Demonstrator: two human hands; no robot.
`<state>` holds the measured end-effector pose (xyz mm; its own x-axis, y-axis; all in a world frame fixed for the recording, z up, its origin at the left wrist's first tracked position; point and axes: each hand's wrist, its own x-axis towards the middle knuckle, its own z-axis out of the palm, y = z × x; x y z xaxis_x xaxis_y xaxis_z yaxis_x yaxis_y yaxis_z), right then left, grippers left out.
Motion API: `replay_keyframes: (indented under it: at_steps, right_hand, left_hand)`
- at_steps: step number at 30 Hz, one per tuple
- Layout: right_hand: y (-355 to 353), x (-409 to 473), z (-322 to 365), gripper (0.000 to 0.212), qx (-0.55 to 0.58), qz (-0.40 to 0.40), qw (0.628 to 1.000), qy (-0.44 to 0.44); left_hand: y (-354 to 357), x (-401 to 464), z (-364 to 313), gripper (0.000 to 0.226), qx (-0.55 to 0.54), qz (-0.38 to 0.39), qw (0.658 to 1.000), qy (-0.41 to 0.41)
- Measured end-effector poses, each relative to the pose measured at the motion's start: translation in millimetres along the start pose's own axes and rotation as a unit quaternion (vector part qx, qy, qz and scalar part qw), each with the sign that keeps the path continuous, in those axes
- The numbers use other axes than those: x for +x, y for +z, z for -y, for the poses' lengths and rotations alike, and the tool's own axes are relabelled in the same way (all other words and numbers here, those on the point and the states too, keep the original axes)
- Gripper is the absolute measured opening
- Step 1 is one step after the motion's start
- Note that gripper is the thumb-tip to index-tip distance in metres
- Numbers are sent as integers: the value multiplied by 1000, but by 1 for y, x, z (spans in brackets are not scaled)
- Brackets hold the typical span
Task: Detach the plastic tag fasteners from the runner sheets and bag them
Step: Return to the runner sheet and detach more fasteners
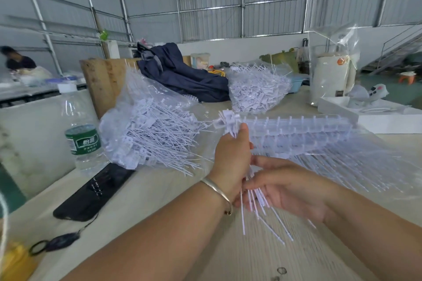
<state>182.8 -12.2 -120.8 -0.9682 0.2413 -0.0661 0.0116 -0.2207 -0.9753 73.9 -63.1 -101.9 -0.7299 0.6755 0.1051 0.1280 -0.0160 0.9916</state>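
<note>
Your right hand point(285, 191) pinches fastener tails point(258, 203); at twelve o'clock, your left hand point(233, 150) grips their heads beside the runner sheets point(308, 134).

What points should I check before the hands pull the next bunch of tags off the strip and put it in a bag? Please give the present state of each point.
1. Left hand grips the tags' heads at the strip end: ok.
2. Right hand holds the bunch of tags by their stems: ok.
3. Near bag within reach, left of the hands: ok.
4. Bag mouth faces the hands: cannot tell.
5. Water bottle and phone lie close to the bag: not ok.
</note>
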Motion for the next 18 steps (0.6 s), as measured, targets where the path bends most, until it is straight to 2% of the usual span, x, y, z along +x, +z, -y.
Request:
replay_keyframes:
  at_steps: [1, 3, 6, 7, 9, 11, 13, 14, 15, 16, 17, 18]
  right_hand:
    - [5, 1, 2, 54, -6, -7, 1000, 5]
    - [16, 6, 6, 37, -41, -31, 999, -2]
    - [30, 20, 9, 12, -161, -102, 980, -49]
    - [34, 25, 10, 12, -222, -131, 964, -72]
    - [40, 40, 14, 25, -328, -177, 921, -114]
    - [41, 59, 20, 28, -392, -220, 881, -149]
    - [38, 83, 25, 26, -456, -249, 838, -164]
    - [35, 95, 30, 25, -485, -256, 820, -163]
    - [34, 109, 34, 24, -509, -259, 806, -156]
    - [33, 122, 39, 23, -524, -261, 797, -145]
    - [33, 136, 44, 24, -535, -262, 793, -131]
    - [35, 150, 50, 26, -541, -261, 791, -117]
  left_hand:
    - [-5, 0, -1, 46, 30, 2, 999, 27]
    - [-15, 0, -3, 46, 102, 8, 992, 76]
    - [-37, 5, -5, 47, 150, 0, 983, 106]
    - [-47, 8, -6, 48, 143, 0, 985, 98]
    - [-70, 14, -10, 53, 151, 28, 986, 60]
    - [-94, 19, -17, 55, 187, 68, 980, 5]
    - [-115, 24, -21, 44, 227, 26, 973, 19]
    - [-125, 29, -21, 38, 272, -37, 959, 65]
    - [-135, 34, -20, 32, 342, -118, 924, 124]
    - [-144, 38, -20, 24, 413, -189, 874, 176]
    - [-151, 42, -20, 18, 464, -236, 829, 205]
    - [-159, 48, -20, 17, 502, -251, 802, 201]
